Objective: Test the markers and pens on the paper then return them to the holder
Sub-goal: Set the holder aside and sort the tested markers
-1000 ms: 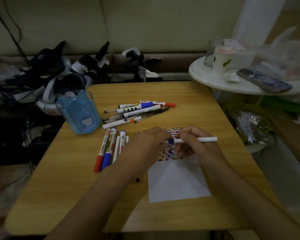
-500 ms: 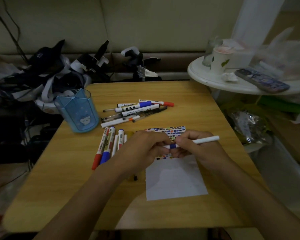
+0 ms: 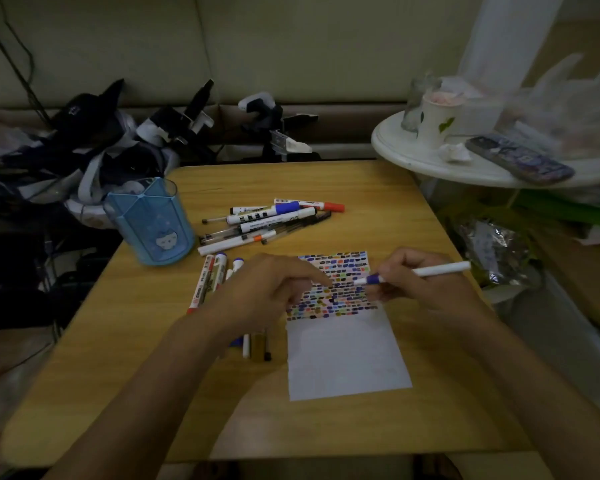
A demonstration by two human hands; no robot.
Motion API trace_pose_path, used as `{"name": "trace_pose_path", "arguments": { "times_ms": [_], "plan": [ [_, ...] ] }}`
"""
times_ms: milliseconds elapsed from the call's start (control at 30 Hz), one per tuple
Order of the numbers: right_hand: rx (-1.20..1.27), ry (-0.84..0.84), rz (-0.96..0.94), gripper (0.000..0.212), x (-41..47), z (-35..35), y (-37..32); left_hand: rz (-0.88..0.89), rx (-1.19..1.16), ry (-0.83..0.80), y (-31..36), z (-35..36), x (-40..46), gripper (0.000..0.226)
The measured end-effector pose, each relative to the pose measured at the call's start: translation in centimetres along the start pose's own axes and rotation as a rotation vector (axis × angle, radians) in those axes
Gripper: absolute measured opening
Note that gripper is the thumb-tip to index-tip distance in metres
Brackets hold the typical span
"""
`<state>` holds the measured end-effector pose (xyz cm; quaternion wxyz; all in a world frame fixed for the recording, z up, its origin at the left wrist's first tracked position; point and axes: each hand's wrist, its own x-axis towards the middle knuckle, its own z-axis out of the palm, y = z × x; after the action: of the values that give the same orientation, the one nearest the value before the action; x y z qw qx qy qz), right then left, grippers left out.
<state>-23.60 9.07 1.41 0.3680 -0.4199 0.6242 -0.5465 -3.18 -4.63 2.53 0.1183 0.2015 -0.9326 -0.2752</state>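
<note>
Both forearms enter from the lower edge, converging toward centre. L hand (image 3: 267,289): palm down, knuckles up, fingers curled; index tip extended rightward and down; whether anything is pinched under it cannot be told. R hand (image 3: 426,285): back of hand up, thumb and fingers (image 3: 387,292) curled round a white marker (image 3: 426,271) near its blue collar, barrel angled up-right past the knuckles, tip toward the L hand. Hands near each other, not touching. Both wrists roughly straight, sleeves bare.

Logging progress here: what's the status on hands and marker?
Right hand grips white marker, tip over paper. Left hand curled beside it. Holder empty-looking. Nothing blocking.
</note>
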Motion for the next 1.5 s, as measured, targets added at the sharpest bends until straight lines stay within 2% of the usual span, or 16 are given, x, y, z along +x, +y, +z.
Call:
{"name": "trace_pose_path", "arguments": {
  "times_ms": [133, 200, 300, 400, 467, 567, 633, 733, 900, 1267, 1500],
  "plan": [
    [-0.102, 0.119, 0.006, 0.017, -0.3, -0.4, 0.7, -0.029, 0.044, 0.090, -0.5, 0.1, 0.0, 0.034],
    [-0.160, 0.094, 0.004, 0.014, -0.6, 0.0, 1.3, -0.013, 0.107, 0.064, -0.6, 0.7, 0.1, 0.030],
    [-0.230, 0.032, -0.031, 0.003, -0.9, 0.1, 1.9, -0.092, 0.184, 0.014, -0.2, 1.3, 0.4, 0.025],
    [-0.338, 0.018, -0.069, 0.015, -1.0, -0.1, 2.4, -0.106, 0.192, -0.001, 0.3, 1.8, 0.7, 0.024],
    [-0.389, 0.043, -0.087, 0.017, -1.0, -0.2, 2.7, -0.096, 0.280, -0.068, 0.5, 2.1, 0.8, 0.035],
    [-0.428, 0.121, -0.090, 0.011, -1.1, -0.1, 3.5, -0.135, 0.453, -0.233, 0.6, 2.6, 0.9, 0.069],
    [-0.432, 0.135, -0.107, 0.009, -1.2, 0.0, 4.0, -0.152, 0.459, -0.271, 0.7, 2.9, 0.8, 0.081],
    [-0.435, 0.133, -0.136, 0.011, -1.3, 0.2, 4.5, -0.148, 0.469, -0.265, 0.6, 3.2, 0.9, 0.086],
    [-0.505, 0.150, -0.183, 0.020, -1.4, 0.5, 4.7, -0.160, 0.466, -0.268, 0.5, 3.2, 1.0, 0.088],
    [-0.515, 0.144, -0.181, 0.010, -1.2, 0.5, 5.2, -0.196, 0.363, -0.289, 0.4, 3.3, 1.1, 0.091],
    [-0.507, 0.130, -0.165, 0.010, -1.1, 0.5, 5.3, -0.207, 0.384, -0.301, 0.7, 3.1, 1.3, 0.090]
  ]
}}
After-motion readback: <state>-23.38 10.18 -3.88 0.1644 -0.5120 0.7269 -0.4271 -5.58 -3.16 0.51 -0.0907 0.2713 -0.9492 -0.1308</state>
